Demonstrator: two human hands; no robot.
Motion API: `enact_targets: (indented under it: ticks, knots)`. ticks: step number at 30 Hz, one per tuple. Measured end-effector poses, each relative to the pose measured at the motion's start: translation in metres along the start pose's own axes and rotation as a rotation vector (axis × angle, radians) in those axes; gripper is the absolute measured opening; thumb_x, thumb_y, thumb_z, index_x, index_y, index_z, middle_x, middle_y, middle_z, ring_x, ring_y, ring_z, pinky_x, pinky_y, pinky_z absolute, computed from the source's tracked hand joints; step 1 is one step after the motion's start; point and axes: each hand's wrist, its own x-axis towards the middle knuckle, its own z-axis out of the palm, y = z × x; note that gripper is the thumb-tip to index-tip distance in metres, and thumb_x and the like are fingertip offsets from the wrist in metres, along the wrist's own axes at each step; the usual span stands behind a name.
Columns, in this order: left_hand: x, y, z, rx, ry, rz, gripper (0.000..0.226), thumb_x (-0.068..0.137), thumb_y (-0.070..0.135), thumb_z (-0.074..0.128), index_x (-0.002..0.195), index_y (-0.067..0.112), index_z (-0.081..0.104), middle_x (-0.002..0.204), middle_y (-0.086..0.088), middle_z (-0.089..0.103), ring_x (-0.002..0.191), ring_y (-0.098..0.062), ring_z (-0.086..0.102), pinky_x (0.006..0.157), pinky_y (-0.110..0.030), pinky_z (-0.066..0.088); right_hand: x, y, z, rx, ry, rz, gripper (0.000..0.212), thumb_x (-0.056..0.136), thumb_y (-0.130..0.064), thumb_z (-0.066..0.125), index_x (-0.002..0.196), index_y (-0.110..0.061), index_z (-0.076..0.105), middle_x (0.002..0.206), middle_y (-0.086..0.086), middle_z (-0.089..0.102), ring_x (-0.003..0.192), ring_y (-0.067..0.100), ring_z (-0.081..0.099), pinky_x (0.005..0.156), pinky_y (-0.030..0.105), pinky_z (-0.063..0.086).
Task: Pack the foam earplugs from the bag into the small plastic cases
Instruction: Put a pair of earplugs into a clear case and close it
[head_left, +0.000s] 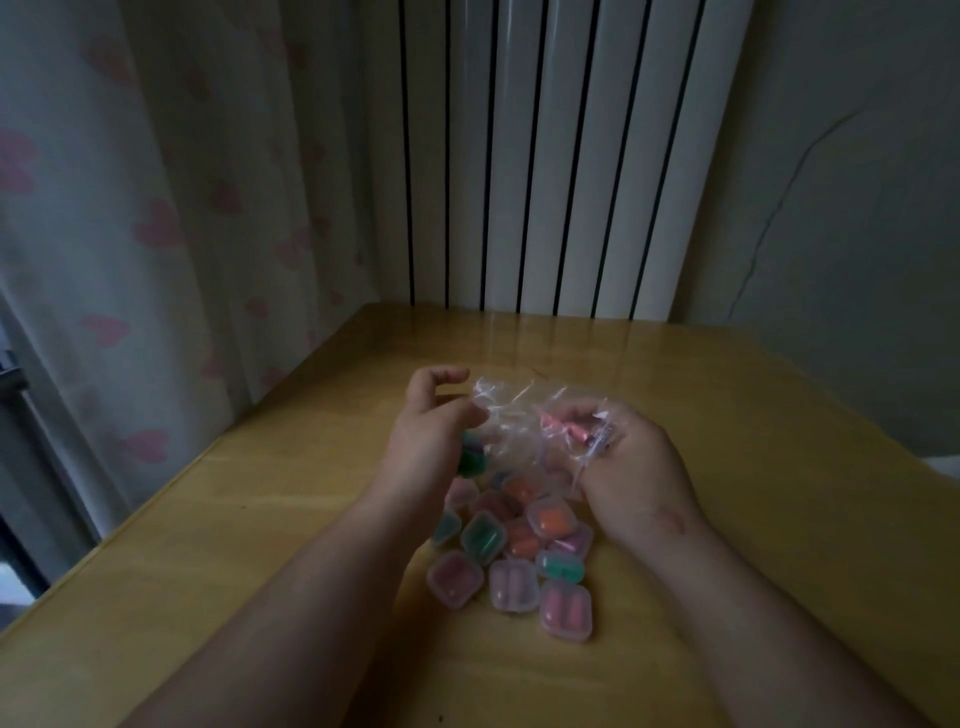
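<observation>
A crumpled clear plastic bag (524, 415) hangs just above the table between my hands, with pink foam earplugs (563, 425) showing through it. My right hand (631, 467) grips the bag's right side, fingers curled into the plastic. My left hand (434, 431) is at the bag's left edge, its thumb touching the plastic and its index finger curled above. A green case (471, 456) sits tucked under its palm and seems held by the lower fingers. Several small clear cases (514, 551) lie in a heap below the hands, filled with pink, orange and green plugs.
The wooden table (753, 519) reaches to a white radiator (545, 182) at the back. A curtain with pink hearts (145, 234) hangs along the table's left edge. Bare wall is on the right.
</observation>
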Motion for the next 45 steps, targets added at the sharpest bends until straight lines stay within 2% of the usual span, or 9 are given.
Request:
enact_targets:
  ticks: [3, 6, 8, 11, 19, 28, 33, 39, 45]
  knots:
    - [-0.003, 0.002, -0.004, 0.278, -0.137, 0.243, 0.04, 0.081, 0.005, 0.055, 0.109, 0.034, 0.054, 0.128, 0.001, 0.046, 0.11, -0.022, 0.051, 0.076, -0.034, 0.052, 0.002, 0.002, 0.001, 0.048, 0.047, 0.023, 0.016, 0.085, -0.016, 0.073, 0.091, -0.031, 0.07, 0.089, -0.005, 0.073, 0.079, 0.014, 0.072, 0.071, 0.043, 0.061]
    - [-0.004, 0.0, -0.004, 0.668, -0.239, 0.385, 0.036, 0.074, 0.019, 0.065, 0.101, 0.04, 0.055, 0.145, 0.017, 0.031, 0.13, -0.012, 0.035, 0.093, -0.034, 0.051, 0.006, 0.006, 0.003, 0.094, 0.076, 0.065, 0.017, 0.085, -0.015, 0.073, 0.089, -0.031, 0.07, 0.086, -0.002, 0.074, 0.075, 0.021, 0.073, 0.069, 0.049, 0.061]
    - [-0.003, -0.005, -0.001, 0.902, -0.192, 0.455, 0.029, 0.078, 0.03, 0.072, 0.094, 0.044, 0.053, 0.143, 0.015, 0.036, 0.129, -0.009, 0.034, 0.101, -0.034, 0.043, 0.007, 0.009, 0.004, 0.096, 0.067, 0.07, 0.023, 0.084, -0.012, 0.072, 0.085, -0.035, 0.07, 0.088, -0.003, 0.074, 0.077, 0.023, 0.073, 0.071, 0.051, 0.06]
    - [0.001, -0.012, 0.002, 1.074, 0.038, 0.62, 0.012, 0.083, 0.033, 0.071, 0.09, 0.04, 0.063, 0.123, 0.013, 0.055, 0.111, -0.011, 0.042, 0.09, -0.031, 0.037, 0.006, 0.011, 0.002, 0.042, 0.064, 0.028, 0.026, 0.085, -0.008, 0.069, 0.08, -0.034, 0.07, 0.08, -0.008, 0.073, 0.076, 0.016, 0.071, 0.071, 0.041, 0.06]
    - [0.018, -0.008, -0.023, 0.881, 0.412, 0.4, 0.007, 0.092, 0.021, 0.062, 0.09, 0.018, 0.068, 0.089, 0.0, 0.067, 0.08, -0.019, 0.064, 0.067, -0.035, 0.052, 0.001, 0.002, -0.008, -0.083, 0.126, -0.103, 0.006, 0.088, -0.029, 0.068, 0.083, -0.03, 0.065, 0.079, -0.005, 0.072, 0.076, 0.01, 0.069, 0.074, 0.038, 0.06]
    - [0.026, -0.021, -0.025, 1.015, 0.246, 0.072, 0.034, 0.09, 0.028, 0.067, 0.123, 0.023, 0.063, 0.107, 0.003, 0.065, 0.07, -0.006, 0.053, 0.059, -0.023, 0.039, 0.001, -0.003, -0.015, -0.119, 0.127, -0.027, 0.009, 0.088, -0.026, 0.068, 0.079, -0.027, 0.066, 0.077, -0.003, 0.07, 0.076, 0.015, 0.069, 0.075, 0.043, 0.059]
    - [0.017, -0.015, -0.015, 1.041, 0.268, 0.261, 0.037, 0.088, 0.026, 0.064, 0.125, 0.027, 0.061, 0.117, 0.003, 0.055, 0.099, -0.015, 0.053, 0.075, -0.027, 0.043, 0.011, 0.005, -0.03, -0.146, 0.102, 0.047, 0.021, 0.091, -0.015, 0.061, 0.081, -0.033, 0.066, 0.08, -0.005, 0.069, 0.073, 0.016, 0.067, 0.078, 0.045, 0.059]
    - [0.003, -0.021, 0.006, 0.973, 0.092, 0.391, 0.024, 0.09, 0.03, 0.062, 0.114, 0.03, 0.065, 0.106, 0.01, 0.055, 0.092, -0.009, 0.053, 0.071, -0.025, 0.041, 0.018, 0.008, -0.036, -0.189, 0.152, 0.165, 0.037, 0.085, 0.003, 0.05, 0.064, -0.024, 0.066, 0.066, 0.001, 0.066, 0.068, 0.022, 0.066, 0.072, 0.035, 0.056]
    - [0.001, -0.021, 0.01, 0.977, 0.059, 0.425, 0.022, 0.088, 0.031, 0.063, 0.11, 0.03, 0.067, 0.102, 0.011, 0.056, 0.087, -0.007, 0.054, 0.065, -0.021, 0.037, 0.017, 0.001, -0.04, -0.373, 0.079, 0.236, 0.026, 0.082, -0.023, 0.06, 0.066, -0.003, 0.067, 0.061, 0.005, 0.057, 0.063, 0.022, 0.054, 0.058, 0.032, 0.043]
